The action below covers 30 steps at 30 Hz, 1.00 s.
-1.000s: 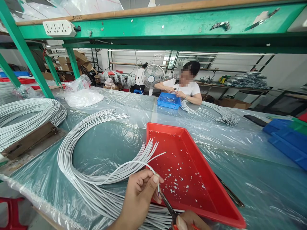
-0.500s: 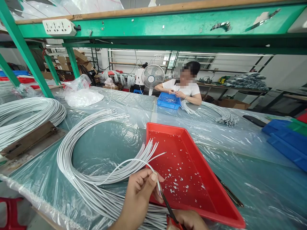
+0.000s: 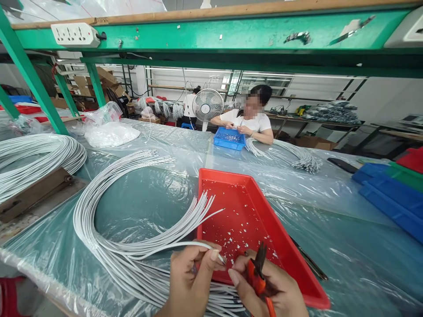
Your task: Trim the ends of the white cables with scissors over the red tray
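Between the thumb and fingers of my left hand [image 3: 194, 275] is the end of a white cable [image 3: 198, 244], held over the near edge of a red tray [image 3: 287, 229]. My right hand [image 3: 274, 281] is wrapped round orange-handled cutting pliers [image 3: 259, 273], their dark jaws pointing up and away from the cable. The thumb of that hand comes close to the cable end; whether it touches I cannot tell. A looped bundle of white cables [image 3: 87, 211] lies to the left, its cut ends reaching over the tray. Small pale scraps are scattered on the tray's floor.
Left lie another cable coil [image 3: 59, 149] and a brown metal block [image 3: 36, 193]. A long dark metal tool [image 3: 310, 259] rests right of the tray. Blue bins [image 3: 390, 198] stand far right. Across the table, a co-worker [image 3: 253, 119] works over a blue tray [image 3: 229, 140]. A green shelf beam [image 3: 198, 37] crosses above.
The pliers have come off the cable end and swung upright as my right hand rose into view. My left hand has tipped the cable end toward the right hand.
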Each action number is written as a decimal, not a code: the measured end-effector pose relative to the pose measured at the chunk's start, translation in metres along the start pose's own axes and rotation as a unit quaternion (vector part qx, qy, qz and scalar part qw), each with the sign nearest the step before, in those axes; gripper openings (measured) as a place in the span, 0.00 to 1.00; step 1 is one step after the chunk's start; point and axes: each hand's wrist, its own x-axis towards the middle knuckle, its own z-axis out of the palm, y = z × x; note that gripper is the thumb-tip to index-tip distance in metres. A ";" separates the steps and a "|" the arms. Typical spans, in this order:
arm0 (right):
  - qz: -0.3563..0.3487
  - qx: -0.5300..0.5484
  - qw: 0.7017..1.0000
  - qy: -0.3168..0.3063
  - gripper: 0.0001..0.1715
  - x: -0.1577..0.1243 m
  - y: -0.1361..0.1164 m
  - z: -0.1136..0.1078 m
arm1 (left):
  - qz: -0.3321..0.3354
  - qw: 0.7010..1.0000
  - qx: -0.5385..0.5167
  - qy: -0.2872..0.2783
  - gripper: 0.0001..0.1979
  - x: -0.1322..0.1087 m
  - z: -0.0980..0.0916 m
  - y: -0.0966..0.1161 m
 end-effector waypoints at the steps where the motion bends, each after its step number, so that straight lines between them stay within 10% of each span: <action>1: 0.001 0.011 1.000 0.006 0.08 0.001 0.000 0.002 | 0.015 1.000 0.006 0.006 0.08 -0.001 0.000 -0.001; 30: -0.131 -0.080 0.988 0.014 0.06 0.005 0.007 0.006 | 0.175 0.982 0.065 -0.016 0.07 -0.001 -0.001 -0.011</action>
